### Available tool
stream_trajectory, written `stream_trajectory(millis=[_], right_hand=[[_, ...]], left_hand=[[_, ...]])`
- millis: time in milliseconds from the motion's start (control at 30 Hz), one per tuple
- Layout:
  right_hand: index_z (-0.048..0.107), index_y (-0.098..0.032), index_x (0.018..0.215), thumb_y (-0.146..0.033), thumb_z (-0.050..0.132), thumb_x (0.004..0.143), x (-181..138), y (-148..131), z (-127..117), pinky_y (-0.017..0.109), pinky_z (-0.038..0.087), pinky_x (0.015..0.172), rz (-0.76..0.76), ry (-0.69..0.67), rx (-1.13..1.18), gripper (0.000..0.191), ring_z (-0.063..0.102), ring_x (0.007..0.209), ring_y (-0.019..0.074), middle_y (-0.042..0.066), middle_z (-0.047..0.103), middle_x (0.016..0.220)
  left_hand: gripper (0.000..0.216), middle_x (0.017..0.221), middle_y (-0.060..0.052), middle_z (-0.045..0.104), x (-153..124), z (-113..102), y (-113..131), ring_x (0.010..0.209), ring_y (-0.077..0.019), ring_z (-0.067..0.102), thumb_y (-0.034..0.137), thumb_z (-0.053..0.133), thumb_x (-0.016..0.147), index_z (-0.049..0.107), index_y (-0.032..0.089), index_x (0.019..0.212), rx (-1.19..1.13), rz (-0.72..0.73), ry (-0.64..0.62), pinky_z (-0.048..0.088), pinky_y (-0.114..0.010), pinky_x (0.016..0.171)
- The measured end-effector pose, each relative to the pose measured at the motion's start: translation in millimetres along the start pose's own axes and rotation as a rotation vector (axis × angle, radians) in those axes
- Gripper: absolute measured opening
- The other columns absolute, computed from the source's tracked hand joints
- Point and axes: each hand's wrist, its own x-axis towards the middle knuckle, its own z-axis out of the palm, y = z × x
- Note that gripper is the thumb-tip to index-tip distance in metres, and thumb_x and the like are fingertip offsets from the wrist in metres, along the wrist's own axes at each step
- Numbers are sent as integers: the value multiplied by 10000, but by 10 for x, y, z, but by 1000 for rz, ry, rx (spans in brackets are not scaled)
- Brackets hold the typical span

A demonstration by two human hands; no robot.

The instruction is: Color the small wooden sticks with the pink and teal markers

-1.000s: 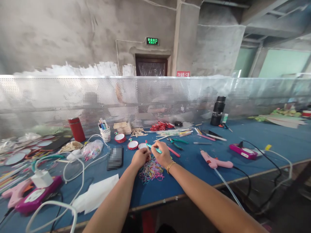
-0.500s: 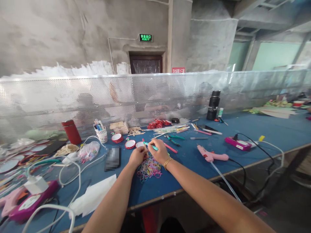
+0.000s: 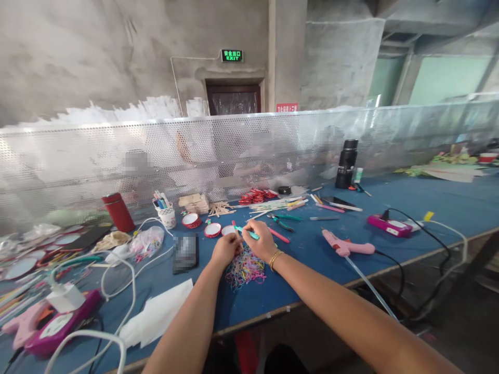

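Observation:
Above a tangle of colourful thin rubber bands (image 3: 249,272), my two hands are close together. My right hand (image 3: 262,241) grips a teal pen-like tool (image 3: 251,235), its tip pointing left toward the other hand. In the closed fingers of my left hand (image 3: 226,250) is a thin stick with a pinkish-red end (image 3: 234,224); its lower part is mostly hidden. Just behind the hands lie round red-rimmed white discs (image 3: 212,229). A pink-red stick (image 3: 281,236) lies to the right of my right hand.
Pliers (image 3: 281,222), wooden sticks (image 3: 221,209) and a cup of pens (image 3: 167,215) are at the back. A pink glue gun (image 3: 346,245) lies right. Left are a phone (image 3: 185,253), white paper (image 3: 158,314) and cables. A perforated metal screen (image 3: 187,156) runs behind.
The view has shifted slightly, so most table items appear a little further right. Both hands keep their grips above the rubber bands, with little movement between them.

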Motion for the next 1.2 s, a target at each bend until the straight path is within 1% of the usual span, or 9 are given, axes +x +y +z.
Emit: stream_trajectory(millis=[100, 233, 400, 533, 633, 1033, 1200], right_hand=[[528, -220, 702, -212, 536, 849, -4, -1, -1, 292, 370, 760, -3, -14, -7, 147, 543, 733, 169, 1, 618, 708], [528, -221, 701, -205, 539, 843, -4, 1, -1, 292, 373, 757, 9, 2, -18, 143, 544, 734, 171, 3, 619, 710], [538, -224, 714, -213, 544, 843, -2, -4, -2, 292, 379, 754, 1, -18, -18, 129, 547, 748, 173, 3, 616, 722], [534, -222, 712, -209, 533, 841, -1, -11, -1, 292, 378, 758, 17, 2, -24, 130, 545, 737, 172, 5, 609, 711], [534, -220, 714, -208, 542, 836, 1, -12, -3, 287, 375, 752, 12, -11, -11, 123, 548, 736, 169, 1, 607, 708], [536, -221, 703, -215, 543, 841, 11, 3, -7, 286, 384, 747, 29, -16, -3, 138, 560, 733, 168, -2, 613, 704], [539, -221, 713, -224, 543, 836, 14, 7, 2, 285, 388, 743, 23, -24, 11, 123, 565, 735, 168, 1, 622, 715]], left_hand=[[230, 597, -19, 650, 7, 0, -19, 556, -148, 619, 384, 671, 757, 591, 190, 661, 44, 0, 19, 488, -241, 571], [220, 592, -12, 642, 7, 3, -16, 565, -145, 618, 385, 659, 771, 600, 190, 688, 86, -16, 31, 487, -237, 580], [239, 600, -19, 648, -8, 5, 19, 583, -149, 620, 403, 647, 781, 596, 191, 682, 93, -21, 21, 483, -233, 577], [228, 598, -23, 651, -16, 4, 27, 572, -151, 613, 397, 656, 770, 614, 187, 693, 54, 4, 9, 486, -242, 578], [226, 593, -21, 644, -17, 4, 24, 563, -154, 606, 391, 664, 759, 610, 187, 679, 45, 16, 10, 486, -252, 576], [219, 589, -12, 639, -37, 18, 67, 562, -139, 602, 375, 657, 763, 587, 194, 663, 79, -11, 27, 474, -223, 557], [213, 586, -12, 634, -25, 22, 49, 557, -142, 604, 367, 672, 752, 590, 192, 664, 66, -13, 36, 478, -232, 561]])
